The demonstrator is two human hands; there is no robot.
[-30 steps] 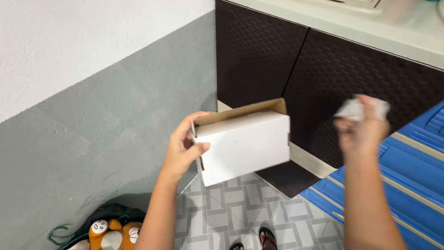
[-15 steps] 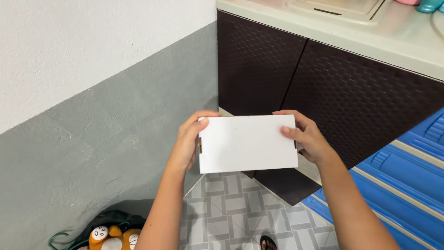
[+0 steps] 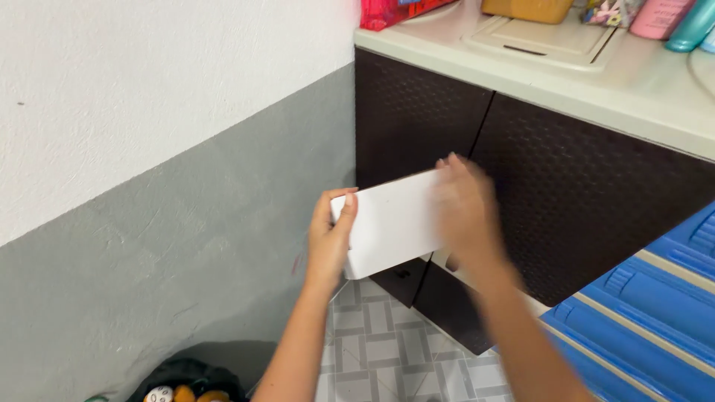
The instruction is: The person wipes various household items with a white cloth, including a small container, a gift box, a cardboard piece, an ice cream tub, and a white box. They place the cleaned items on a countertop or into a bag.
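Two-tone wall [image 3: 149, 149], white over grey, is seen w/ a grey-and-white patterned tile floor [image 3: 380, 342] below it. Landmark: dark brown textured cabinet [image 3: 551, 179] w/ a cream countertop [image 3: 596, 82], set against the wall corner.

White rectangular cardboard box [image 3: 391, 223] is held in mid-air directly in front of the cabinet's left door, tilted so its right end sits higher. Box flaps appear closed; contents can't be seen.

Left hand [image 3: 331, 238] is clamped on the box's left end, thumb on the near face, fingers wrapped behind; it is closed on the box. Right hand [image 3: 462, 212] is laid over the box's right part, fingers pointing up toward the top edge. It's motion-blurred, so whether it's gripping or just pressing flat can't be told.

On the cabinet top, several things are cut by the frame edge: a red plastic item [image 3: 391, 11] at the left end, a yellow-brown container [image 3: 529, 9] further right, a pink bottle [image 3: 659, 16] and a teal bottle [image 3: 696, 24] at the right end. A cream recessed lid panel [image 3: 551, 41] is set into the countertop.

Right of and below the cabinet, blue ribbed plastic panels w/ cream strips [image 3: 648, 313] are seen. Far left of the cabinet, low by the wall, a dark bag w/ an orange-and-white plush toy [image 3: 182, 387] is lying on the floor.
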